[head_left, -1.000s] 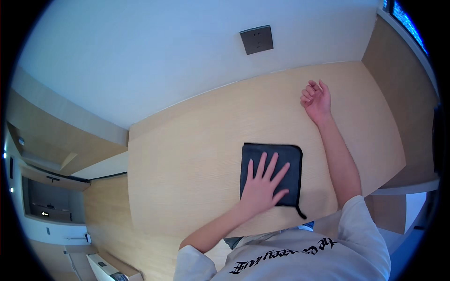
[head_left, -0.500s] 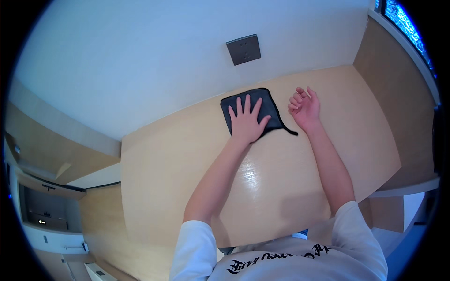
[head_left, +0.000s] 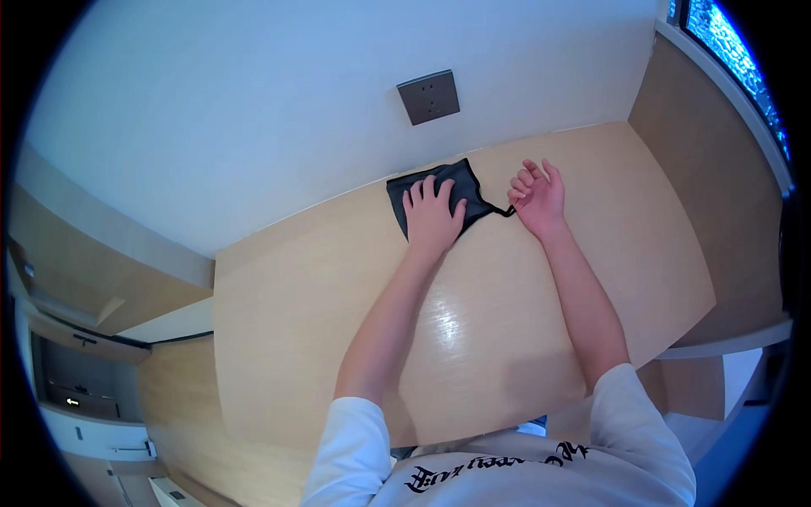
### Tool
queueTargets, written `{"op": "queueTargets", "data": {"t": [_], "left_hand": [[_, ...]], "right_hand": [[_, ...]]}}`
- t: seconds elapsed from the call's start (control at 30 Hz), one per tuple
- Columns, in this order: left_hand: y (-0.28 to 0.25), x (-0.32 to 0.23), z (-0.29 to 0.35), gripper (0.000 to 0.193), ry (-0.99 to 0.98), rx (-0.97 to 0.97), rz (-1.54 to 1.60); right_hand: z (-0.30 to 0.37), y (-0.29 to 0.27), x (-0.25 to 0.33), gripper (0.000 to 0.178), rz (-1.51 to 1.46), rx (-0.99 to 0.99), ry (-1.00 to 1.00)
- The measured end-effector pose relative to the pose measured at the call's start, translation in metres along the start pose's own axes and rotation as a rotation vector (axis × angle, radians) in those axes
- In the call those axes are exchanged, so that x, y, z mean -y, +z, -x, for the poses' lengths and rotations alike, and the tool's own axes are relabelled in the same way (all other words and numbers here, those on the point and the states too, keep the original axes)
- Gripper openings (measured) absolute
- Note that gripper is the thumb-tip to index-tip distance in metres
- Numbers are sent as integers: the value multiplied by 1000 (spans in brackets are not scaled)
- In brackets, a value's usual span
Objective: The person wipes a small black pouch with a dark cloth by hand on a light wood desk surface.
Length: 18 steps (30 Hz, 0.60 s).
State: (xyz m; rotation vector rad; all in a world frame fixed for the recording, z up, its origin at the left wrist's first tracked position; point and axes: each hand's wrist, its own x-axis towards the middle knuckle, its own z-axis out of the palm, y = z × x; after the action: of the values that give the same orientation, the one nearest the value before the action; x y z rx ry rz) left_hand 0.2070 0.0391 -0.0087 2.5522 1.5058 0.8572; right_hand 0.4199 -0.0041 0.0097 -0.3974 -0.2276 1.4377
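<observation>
A dark grey cloth [head_left: 410,190] with black edging lies at the far side of the pale wooden tabletop, close to the wall. My left hand [head_left: 432,220] rests palm down on it, fingers spread and slightly bent, pressing rather than gripping. From the cloth's right corner a thin black strap [head_left: 500,210] runs toward my right hand [head_left: 539,201]. That hand lies on its outer edge on the tabletop, its fingers loosely curled and apart, holding nothing. The strap's end is beside its heel; whether they touch I cannot tell.
The wooden tabletop [head_left: 338,313] meets a pale wall with a dark socket plate [head_left: 429,97] behind the cloth. A wooden side panel [head_left: 705,169] stands at the right under a window [head_left: 735,63]. Cabinets and a door handle [head_left: 131,448] show at the lower left.
My left hand's fingers have drawn in a little, and the cloth has narrowed under them. The strap has shifted up toward my right hand. The view has tilted slightly.
</observation>
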Motion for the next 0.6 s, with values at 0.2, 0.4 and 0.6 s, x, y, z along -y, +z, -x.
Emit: {"op": "queueTargets", "data": {"t": [0.2, 0.4, 0.6], "left_hand": [[-33, -36, 65, 50, 65, 42, 18], [-87, -71, 151, 57, 189, 225, 106], [-128, -101, 235, 58, 312, 400, 172]], "right_hand": [[1, -4, 3, 31, -9, 40, 13], [3, 2, 0, 32, 12, 27, 11], [5, 4, -2, 32, 50, 7, 12]]}}
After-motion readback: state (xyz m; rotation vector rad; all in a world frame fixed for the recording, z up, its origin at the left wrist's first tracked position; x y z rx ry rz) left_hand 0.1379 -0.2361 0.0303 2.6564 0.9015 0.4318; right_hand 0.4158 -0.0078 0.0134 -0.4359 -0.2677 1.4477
